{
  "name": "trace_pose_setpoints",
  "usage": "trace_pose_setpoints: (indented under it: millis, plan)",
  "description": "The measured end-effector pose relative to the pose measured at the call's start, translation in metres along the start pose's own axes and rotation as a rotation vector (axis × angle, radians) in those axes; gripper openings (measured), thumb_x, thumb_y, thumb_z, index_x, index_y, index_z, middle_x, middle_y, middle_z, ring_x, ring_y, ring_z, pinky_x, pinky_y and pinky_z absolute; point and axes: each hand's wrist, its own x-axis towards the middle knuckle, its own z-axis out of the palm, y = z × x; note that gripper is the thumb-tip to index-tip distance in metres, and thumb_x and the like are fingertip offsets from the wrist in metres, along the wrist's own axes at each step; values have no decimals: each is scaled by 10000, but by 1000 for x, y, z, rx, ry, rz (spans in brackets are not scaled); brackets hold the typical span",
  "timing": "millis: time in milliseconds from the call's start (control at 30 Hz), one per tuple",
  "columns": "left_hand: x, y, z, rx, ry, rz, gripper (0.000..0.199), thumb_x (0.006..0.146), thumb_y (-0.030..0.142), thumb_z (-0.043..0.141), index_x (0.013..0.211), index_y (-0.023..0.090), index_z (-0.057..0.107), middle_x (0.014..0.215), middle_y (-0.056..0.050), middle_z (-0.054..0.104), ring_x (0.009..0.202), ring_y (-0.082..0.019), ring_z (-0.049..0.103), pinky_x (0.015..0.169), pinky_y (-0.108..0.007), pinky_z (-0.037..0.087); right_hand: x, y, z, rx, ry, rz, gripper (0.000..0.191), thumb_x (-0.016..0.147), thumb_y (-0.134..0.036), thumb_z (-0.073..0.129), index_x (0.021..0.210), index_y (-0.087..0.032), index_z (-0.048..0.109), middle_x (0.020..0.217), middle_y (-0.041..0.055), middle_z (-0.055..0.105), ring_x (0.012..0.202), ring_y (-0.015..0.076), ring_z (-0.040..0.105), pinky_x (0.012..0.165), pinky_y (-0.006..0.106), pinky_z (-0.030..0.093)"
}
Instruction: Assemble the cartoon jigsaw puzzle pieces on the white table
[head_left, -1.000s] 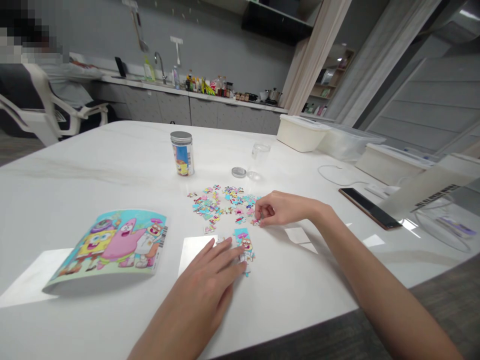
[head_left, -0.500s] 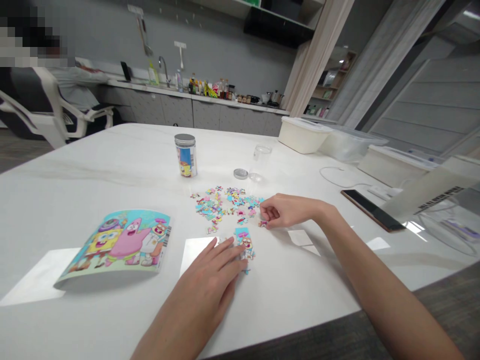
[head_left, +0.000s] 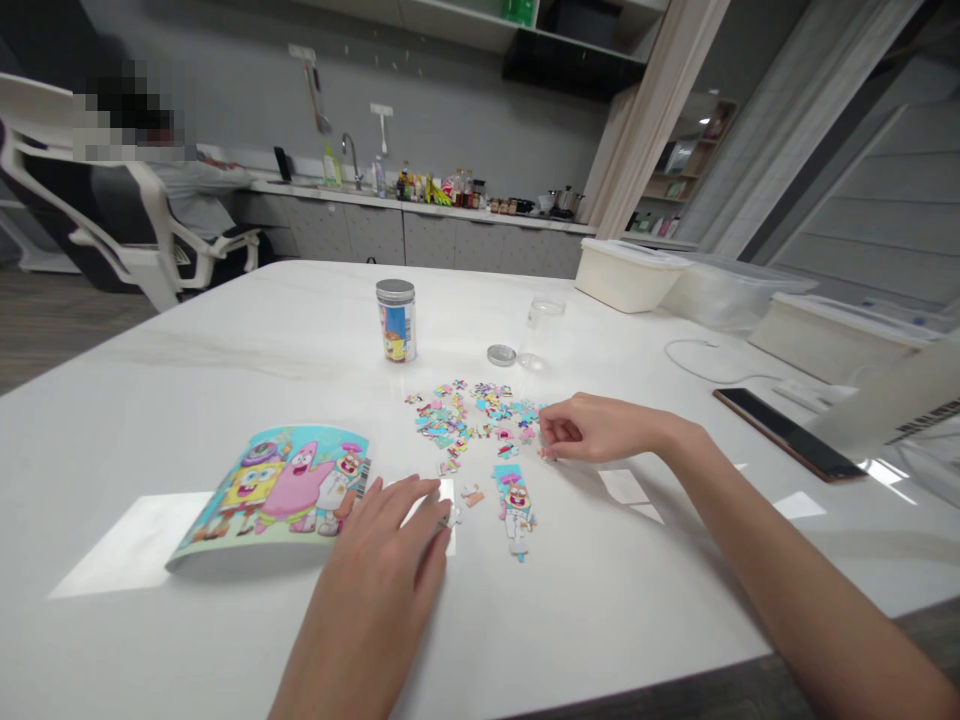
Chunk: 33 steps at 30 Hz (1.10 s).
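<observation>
My left hand (head_left: 386,550) lies low over the table with fingers stretched and apart, beside a few loose pieces (head_left: 472,495). Some of what lies under its fingertips is hidden. To its right is a joined strip of jigsaw puzzle (head_left: 515,505) showing a character in a white suit. My right hand (head_left: 592,428) is curled at the right edge of the heap of puzzle pieces (head_left: 450,420); a small puzzle piece (head_left: 546,455) shows, partly hidden, at its fingertips. A curved picture sheet (head_left: 292,485) with the cartoon characters stands left of my left hand.
Behind the heap are a lidded puzzle jar (head_left: 396,322), a loose metal lid (head_left: 501,355) and a clear jar (head_left: 544,335). At right lie a phone (head_left: 787,432), a white cable (head_left: 697,375) and storage boxes (head_left: 630,275). A person sits in a chair (head_left: 127,240) at far left.
My left hand has drawn back leftward off the joined strip, uncovering it and loose pieces beside it. My right hand stays by the heap, still curled. The view has shifted slightly.
</observation>
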Motion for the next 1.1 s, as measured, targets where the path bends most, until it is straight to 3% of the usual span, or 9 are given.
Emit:
trace_pose_setpoints:
  millis: [267, 467, 633, 767, 833, 933, 1000, 1100]
  plan:
    - [-2, -1, 2, 7, -20, -90, 250, 918, 217, 418, 970, 215, 662, 1065, -61, 682, 1012, -251, 621, 1004, -544, 431, 2, 11, 2, -30, 21, 20, 151, 829, -323, 547, 767, -187, 566, 712, 7, 600, 591, 111, 462, 549, 252, 324]
    - [-4, -1, 2, 50, -8, -150, 288, 923, 294, 407, 1021, 188, 656, 1109, -97, 661, 1064, -284, 595, 977, -521, 462, 0, 21, 0, -118, 63, 141, 141, 814, -305, 532, 725, -197, 545, 706, 11, 605, 608, 128, 483, 553, 259, 331]
    - [-3, 2, 6, 43, -29, -80, 346, 935, 262, 388, 1204, 195, 594, 1264, -91, 614, 1187, -258, 550, 1062, -513, 410, -5, 24, -4, -126, 70, 166, 80, 787, -260, 552, 731, -204, 562, 752, 11, 646, 647, 137, 530, 575, 261, 358]
    - [-1, 5, 7, 9, -83, 15, 333, 941, 211, 372, 1157, 229, 626, 1253, -60, 633, 1207, -232, 554, 1068, -505, 416, 1, 22, -1, -178, 149, 132, 66, 802, -233, 538, 768, -207, 589, 733, 10, 648, 645, 143, 550, 577, 269, 378]
    - [0, 5, 8, 7, -95, 19, 331, 940, 204, 371, 1138, 226, 635, 1234, -64, 644, 1202, -239, 561, 1060, -523, 422, 9, 22, 6, -217, 289, 99, 110, 838, -238, 510, 852, -201, 612, 842, 40, 675, 739, 170, 597, 643, 293, 433]
    - [-1, 6, 9, 18, -99, 5, 330, 939, 212, 377, 1153, 221, 627, 1247, -72, 636, 1214, -246, 553, 1064, -545, 410, 25, 24, 21, -261, 511, -69, 267, 899, -248, 461, 1111, -165, 601, 1197, 123, 623, 1080, 220, 592, 918, 365, 459]
    - [-2, 6, 10, 25, -98, -1, 327, 939, 222, 382, 1168, 217, 616, 1259, -76, 629, 1224, -247, 545, 1071, -545, 402, 33, 27, 29, -275, 537, -125, 359, 939, -285, 426, 1249, -159, 557, 1352, 137, 550, 1259, 247, 500, 1039, 421, 402]
    - [-3, 6, 11, 32, -86, -17, 320, 938, 243, 392, 1175, 197, 602, 1258, -92, 629, 1230, -256, 537, 1076, -537, 398, 39, 32, 34, -279, 466, -158, 401, 980, -311, 360, 1315, -185, 540, 1402, 100, 529, 1342, 249, 427, 1094, 459, 361]
